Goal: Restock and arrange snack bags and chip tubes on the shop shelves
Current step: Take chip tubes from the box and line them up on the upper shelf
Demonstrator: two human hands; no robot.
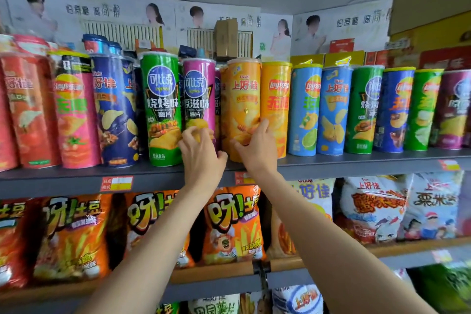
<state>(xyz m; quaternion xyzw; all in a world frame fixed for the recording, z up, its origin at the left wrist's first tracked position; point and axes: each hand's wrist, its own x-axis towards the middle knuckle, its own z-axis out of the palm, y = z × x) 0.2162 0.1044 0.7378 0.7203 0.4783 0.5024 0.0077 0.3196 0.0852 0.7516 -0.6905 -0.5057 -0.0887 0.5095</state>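
Tubes fill upper shelf (356, 160) in near-complete row; snack bags (232, 224) pack shelf below. Stocking looks mostly done; straightening of middle tubes appears left. Magenta tube (200, 99) upright, lower front under curled fingers of left hand (201, 153), thumb on its left side beside green tube (161, 107). Orange tube (242, 107) upright, lower part held by right hand (257, 148); fingers wrap its right edge, touching yellow-orange tube (276, 104), thumb across front.

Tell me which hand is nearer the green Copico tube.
Left. The left hand grips the purple tube right beside the green Copico tube; the right hand holds the orange Oishi tube farther right.
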